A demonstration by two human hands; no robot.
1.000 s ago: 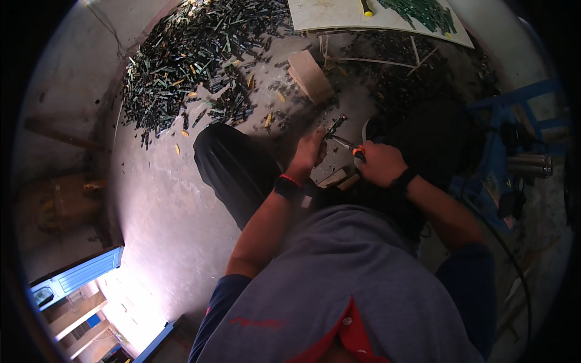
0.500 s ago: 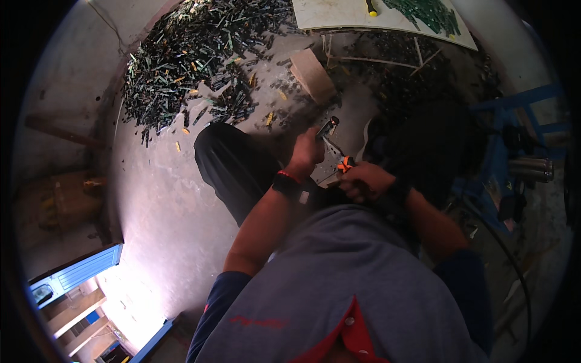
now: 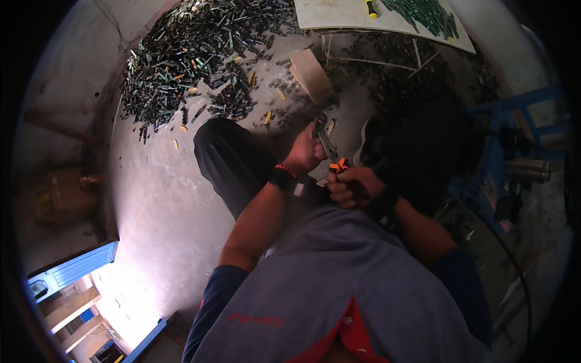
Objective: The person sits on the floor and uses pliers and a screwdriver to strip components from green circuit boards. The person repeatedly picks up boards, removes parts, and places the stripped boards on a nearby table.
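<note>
My left hand [image 3: 306, 152] is closed around a narrow dark strip [image 3: 319, 124], whose upper end sticks out past the fingers. My right hand [image 3: 356, 186] grips a hand tool with an orange-and-black handle [image 3: 339, 165]. The tool's grey metal shaft [image 3: 328, 148] points up and left to the strip beside my left fingers. Its tip is too small and dark to make out, so I cannot tell whether it touches the strip. Both hands are close together over the floor between my knees.
A large pile of dark strips [image 3: 193, 66] covers the floor ahead on the left. Ahead stands a brown block [image 3: 311, 76]. Beyond it, a pale low table [image 3: 345, 19] bears green strips [image 3: 422, 15] and a yellow-and-black handle [image 3: 371, 8]. A blue stand [image 3: 484, 181] is at right.
My right hand has moved slightly left and closer to my left hand. The strip has turned in my left hand, and the tool's shaft now stands steeper.
</note>
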